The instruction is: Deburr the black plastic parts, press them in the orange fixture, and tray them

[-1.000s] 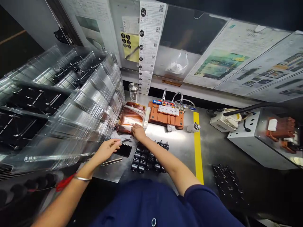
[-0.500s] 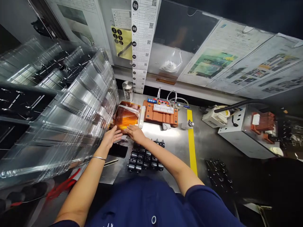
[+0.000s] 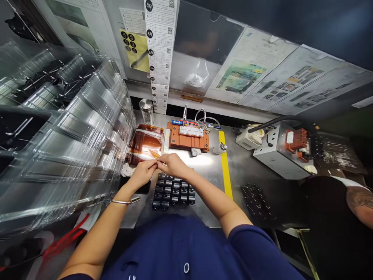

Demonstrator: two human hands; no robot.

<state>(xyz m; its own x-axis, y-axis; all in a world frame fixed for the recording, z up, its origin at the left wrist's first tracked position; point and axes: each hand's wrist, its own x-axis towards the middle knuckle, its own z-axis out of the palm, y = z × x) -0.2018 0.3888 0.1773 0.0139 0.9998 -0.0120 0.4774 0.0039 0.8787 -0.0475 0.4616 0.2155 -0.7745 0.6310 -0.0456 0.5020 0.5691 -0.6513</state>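
Left hand (image 3: pixel 142 174) and right hand (image 3: pixel 172 165), apart half a second ago, now meet near-left of orange fixture (image 3: pixel 190 143), angled inward. Each grip pinched together; on what, cannot tell. Amber sheets (image 3: pixel 147 142) lie left of fixture.

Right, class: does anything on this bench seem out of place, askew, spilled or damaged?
No spill or damage stands out. The crumpled white scrap beside the left hand looks slightly untidy, since the black parts nearby lie in rows.
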